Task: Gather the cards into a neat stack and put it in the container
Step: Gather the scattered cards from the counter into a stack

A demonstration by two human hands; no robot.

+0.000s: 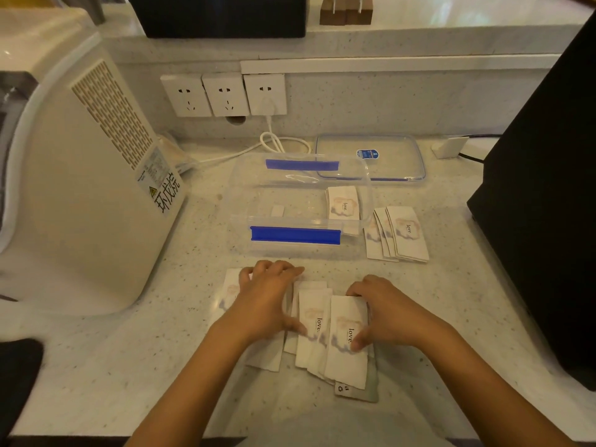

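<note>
Several white cards printed "love" [325, 330] lie fanned out on the speckled counter near its front edge. My left hand [264, 301] lies flat on the left cards, fingers spread. My right hand [383, 314] grips the right-hand bunch between thumb and fingers. A clear plastic container with blue clips [295, 235] stands just beyond, with a small stack of cards [343, 203] inside at its right end. Another fanned group of cards [398, 235] lies on the counter to the container's right.
The container's clear lid [371, 158] lies behind it. A large cream appliance [80, 175] fills the left side, a black box [548, 204] the right. Wall sockets [225, 93] with a white cable [274, 141] are at the back. A dark pad [16, 375] sits bottom left.
</note>
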